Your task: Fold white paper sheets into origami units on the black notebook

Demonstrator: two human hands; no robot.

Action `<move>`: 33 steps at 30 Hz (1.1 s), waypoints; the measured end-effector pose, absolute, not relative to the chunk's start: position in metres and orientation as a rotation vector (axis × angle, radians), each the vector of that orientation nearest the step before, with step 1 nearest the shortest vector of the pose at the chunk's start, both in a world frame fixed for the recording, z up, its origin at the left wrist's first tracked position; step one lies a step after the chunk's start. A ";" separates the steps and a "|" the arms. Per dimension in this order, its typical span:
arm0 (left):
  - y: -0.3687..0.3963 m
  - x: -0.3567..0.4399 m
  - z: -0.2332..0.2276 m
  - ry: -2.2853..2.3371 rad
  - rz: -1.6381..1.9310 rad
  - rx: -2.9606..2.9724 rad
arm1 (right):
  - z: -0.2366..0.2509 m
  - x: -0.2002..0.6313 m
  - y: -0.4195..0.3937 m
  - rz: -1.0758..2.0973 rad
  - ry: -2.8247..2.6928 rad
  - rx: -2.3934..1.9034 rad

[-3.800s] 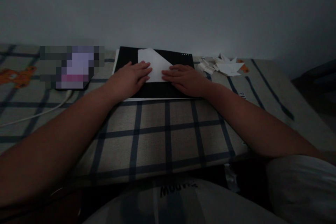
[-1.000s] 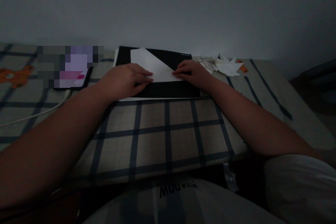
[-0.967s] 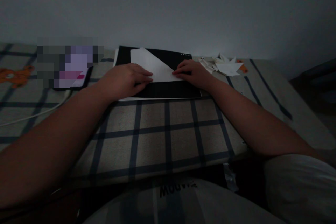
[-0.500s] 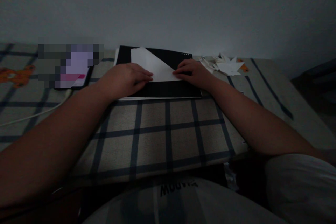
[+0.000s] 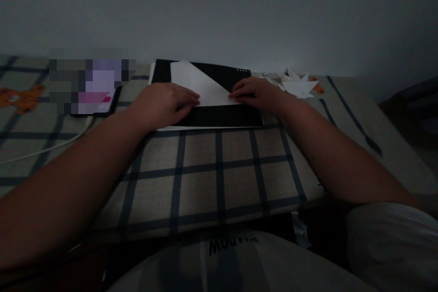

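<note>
A white sheet of paper [image 5: 201,83], folded with a slanting upper edge, lies on a black folder or book [image 5: 219,117]. My left hand [image 5: 166,102] rests over its lower left part, thumb and fingertips drawn together on the paper near its lower edge. At the pointed right corner, my right hand [image 5: 255,93] has its thumb and fingertips closed on the paper. Both hands hide parts of the sheet and of the black cover. Just behind my right hand lies a spiky folded paper piece [image 5: 299,86].
On the left lies a phone [image 5: 106,107], partly blurred out, with a white cable [image 5: 65,144] running from it. A checked cloth [image 5: 201,182] with orange printed figures covers the table. A pale wall [image 5: 219,13] stands directly behind.
My right hand has shifted slightly to the right along the paper's corner and covers more of the folded paper piece. My left hand and the sheet look nearly the same.
</note>
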State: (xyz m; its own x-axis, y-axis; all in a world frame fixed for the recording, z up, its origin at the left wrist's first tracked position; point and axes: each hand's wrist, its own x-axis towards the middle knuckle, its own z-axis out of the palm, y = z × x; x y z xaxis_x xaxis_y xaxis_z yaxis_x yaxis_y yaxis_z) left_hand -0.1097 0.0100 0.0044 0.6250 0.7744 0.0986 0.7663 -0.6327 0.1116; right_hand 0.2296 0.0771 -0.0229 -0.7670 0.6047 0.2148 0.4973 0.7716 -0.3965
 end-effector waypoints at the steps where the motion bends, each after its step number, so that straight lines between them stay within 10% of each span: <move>1: 0.010 -0.109 0.005 1.313 0.207 2.792 | -0.021 0.231 0.077 0.466 -2.642 -0.848; 33: 0.010 -0.111 0.004 1.241 0.212 2.909 | -0.005 0.234 0.075 0.602 -2.739 -0.818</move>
State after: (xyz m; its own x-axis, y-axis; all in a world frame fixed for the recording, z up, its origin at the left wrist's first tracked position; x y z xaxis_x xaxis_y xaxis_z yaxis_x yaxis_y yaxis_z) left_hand -0.1113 0.0098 0.0035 0.6843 0.7168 0.1336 0.7206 -0.6928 0.0265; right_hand 0.2342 0.0750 -0.0047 -0.8209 0.5638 0.0905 0.4740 0.7611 -0.4428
